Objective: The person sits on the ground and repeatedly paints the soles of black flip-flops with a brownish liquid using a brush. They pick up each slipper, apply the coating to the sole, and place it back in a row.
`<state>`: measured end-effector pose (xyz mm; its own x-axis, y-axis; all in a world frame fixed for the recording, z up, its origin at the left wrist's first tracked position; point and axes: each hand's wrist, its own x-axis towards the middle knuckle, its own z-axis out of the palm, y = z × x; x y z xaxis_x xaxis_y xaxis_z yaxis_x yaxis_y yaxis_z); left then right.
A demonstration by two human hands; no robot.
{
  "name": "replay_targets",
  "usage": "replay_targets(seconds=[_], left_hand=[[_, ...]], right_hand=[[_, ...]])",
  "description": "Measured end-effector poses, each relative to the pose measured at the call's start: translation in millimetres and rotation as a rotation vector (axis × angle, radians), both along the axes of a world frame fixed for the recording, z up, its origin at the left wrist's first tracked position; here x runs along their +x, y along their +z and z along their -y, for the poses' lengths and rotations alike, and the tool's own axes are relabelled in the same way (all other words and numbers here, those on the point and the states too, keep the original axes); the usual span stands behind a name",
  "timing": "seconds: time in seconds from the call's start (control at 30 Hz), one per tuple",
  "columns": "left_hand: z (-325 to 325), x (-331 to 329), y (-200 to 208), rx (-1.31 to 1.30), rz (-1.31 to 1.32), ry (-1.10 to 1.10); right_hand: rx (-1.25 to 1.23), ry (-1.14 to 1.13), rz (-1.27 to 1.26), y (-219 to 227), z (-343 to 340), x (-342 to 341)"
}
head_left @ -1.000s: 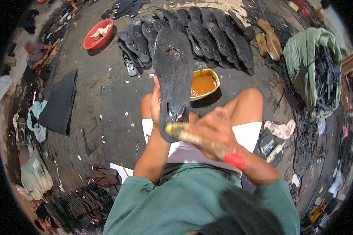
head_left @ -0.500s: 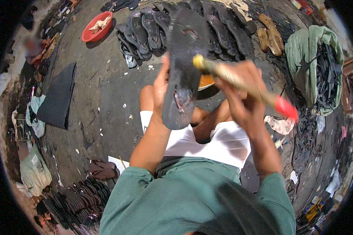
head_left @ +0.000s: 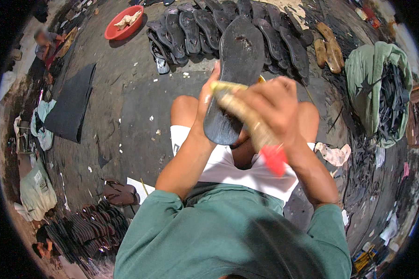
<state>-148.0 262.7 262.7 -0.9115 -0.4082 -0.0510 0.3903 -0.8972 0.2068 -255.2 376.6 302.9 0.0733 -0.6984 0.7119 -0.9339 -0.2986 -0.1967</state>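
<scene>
In front of my lap, my left hand [head_left: 205,104] grips a long black sandal sole [head_left: 239,51] by its left edge. The sole stands tilted, with a shiny, wet-looking face toward me and a rough patch near its far end. My right hand [head_left: 277,107] is closed around a thick brush [head_left: 256,123] with a yellow-stained tip and a red end. That tip lies over the sole's left edge, close to my left fingers; motion blur hides whether it touches. Behind my right hand, only a sliver of a yellow-orange container [head_left: 261,79] shows.
Rows of black sandals [head_left: 191,32] lie ahead, beside a red basin [head_left: 124,24]. Wooden shoe lasts [head_left: 330,49] and a green sack of black strips [head_left: 377,93] stand at right. Stacked dark soles [head_left: 88,230] lie near left. Another person [head_left: 46,44] sits far left.
The brush tip has moved left and down across the sole, and its red end has swung inward toward my lap. The sole has shifted slightly right and up in the picture.
</scene>
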Motion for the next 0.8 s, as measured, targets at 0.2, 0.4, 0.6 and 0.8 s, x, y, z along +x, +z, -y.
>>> replay_targets(seconds=[0.2, 0.4, 0.6, 0.8], left_hand=[[14.4, 4.6, 0.9, -0.31, 0.267, 0.177], [9.9, 1.3, 10.0, -0.45, 0.442, 0.314], [11.2, 9.3, -33.0, -0.237, -0.134, 0.039], [-8.3, 24.5, -40.1, -0.323, -0.081, 0.112]], right_hand=[[0.147, 0.36, 0.059, -12.5, -34.4, 28.2], [0.102, 0.224, 0.109, -13.1, -19.7, 24.8], [0.059, 0.052, 0.365, 8.8, 7.4, 2.4], [-0.028, 0.111, 0.504, 36.0, 64.0, -61.6]])
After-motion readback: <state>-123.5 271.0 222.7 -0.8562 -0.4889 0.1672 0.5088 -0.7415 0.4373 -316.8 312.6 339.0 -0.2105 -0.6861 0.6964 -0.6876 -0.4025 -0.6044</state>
